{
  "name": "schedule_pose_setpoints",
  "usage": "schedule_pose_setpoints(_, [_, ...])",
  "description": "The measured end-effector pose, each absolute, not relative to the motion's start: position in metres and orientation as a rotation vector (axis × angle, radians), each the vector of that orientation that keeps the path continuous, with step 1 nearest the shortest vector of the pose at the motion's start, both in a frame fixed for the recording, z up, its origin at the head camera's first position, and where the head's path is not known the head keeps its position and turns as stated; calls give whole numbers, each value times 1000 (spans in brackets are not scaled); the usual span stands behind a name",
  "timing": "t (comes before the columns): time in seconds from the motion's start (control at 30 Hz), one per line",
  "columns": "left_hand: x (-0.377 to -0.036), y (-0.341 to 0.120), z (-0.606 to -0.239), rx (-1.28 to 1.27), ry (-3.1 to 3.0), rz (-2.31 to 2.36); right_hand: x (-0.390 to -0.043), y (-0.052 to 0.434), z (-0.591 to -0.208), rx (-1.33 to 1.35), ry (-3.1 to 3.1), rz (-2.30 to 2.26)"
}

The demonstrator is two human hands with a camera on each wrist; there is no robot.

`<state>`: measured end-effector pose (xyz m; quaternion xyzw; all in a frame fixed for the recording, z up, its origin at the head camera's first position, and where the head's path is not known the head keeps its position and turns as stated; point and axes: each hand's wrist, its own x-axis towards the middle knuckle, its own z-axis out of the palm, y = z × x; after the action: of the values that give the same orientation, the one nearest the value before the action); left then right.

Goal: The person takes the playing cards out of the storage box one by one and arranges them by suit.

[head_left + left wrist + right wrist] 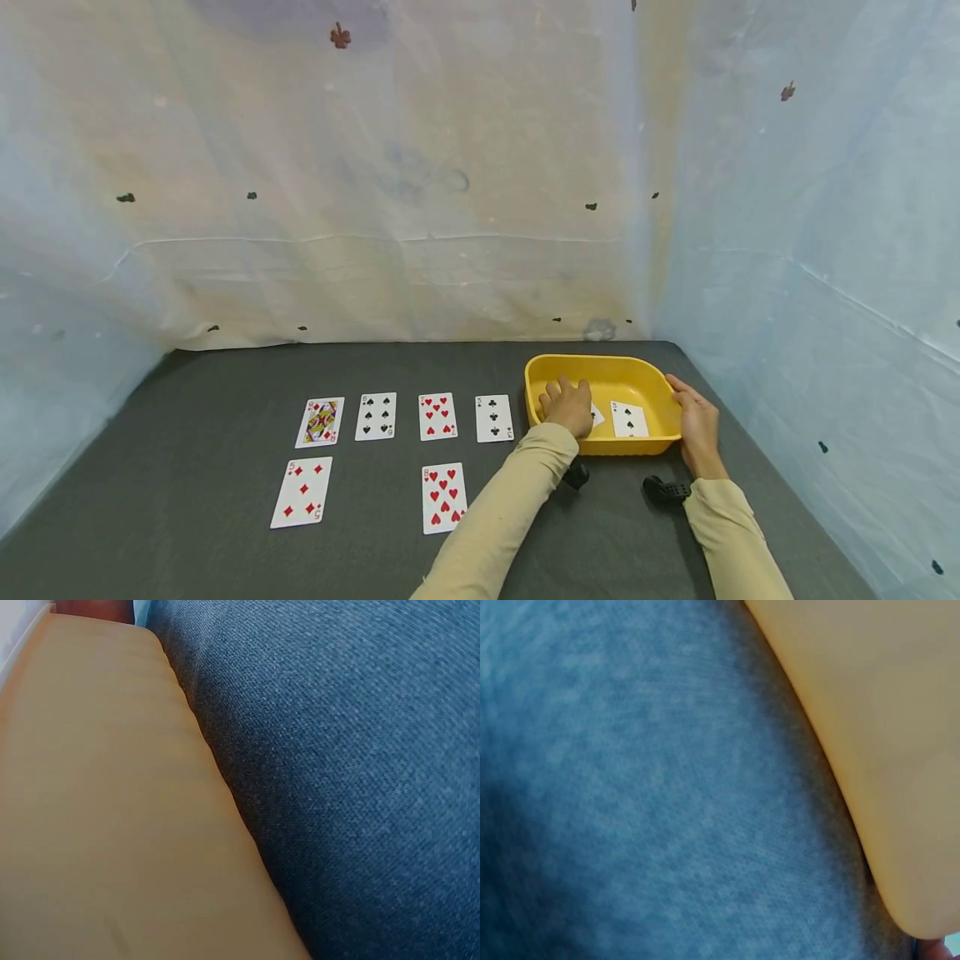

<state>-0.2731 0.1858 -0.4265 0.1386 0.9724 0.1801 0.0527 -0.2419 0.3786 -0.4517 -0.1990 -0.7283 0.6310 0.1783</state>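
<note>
A yellow plastic tub (600,447) stands at the right of the dark grey table. My right hand (699,423) grips its right end, thumb at the rim and fingers along the outside. My left hand (570,408) reaches over the near wall into the tub, fingers bent down toward its floor. A white card (597,415) peeks out beside that hand, mostly hidden by it; I cannot tell whether the fingers pinch it. To its right lies a spade card (628,419), face up. Both wrist views show the tub's wall (120,787) close beside the dark cloth.
Face-up playing cards lie left of the tub: a queen of diamonds (320,422), six of spades (375,417), seven of hearts (437,417) and three of clubs (494,418). Nearer are a five of diamonds (302,492) and an eight of hearts (443,497), its corner beside my left sleeve.
</note>
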Motion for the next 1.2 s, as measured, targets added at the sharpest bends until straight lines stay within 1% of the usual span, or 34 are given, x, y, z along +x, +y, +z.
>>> schedule_pose_setpoints(0.47, [-269,186,-425,561,3094,497,-241,379,-452,-562,-2054,1804])
schedule_pose_setpoints(0.8, [-270,185,-427,728,3217,296,-242,379,-453,-541,-2073,1768])
schedule_pose_setpoints(1.2, [-263,186,-405,887,3139,200,-240,380,-452,-519,-2097,1719])
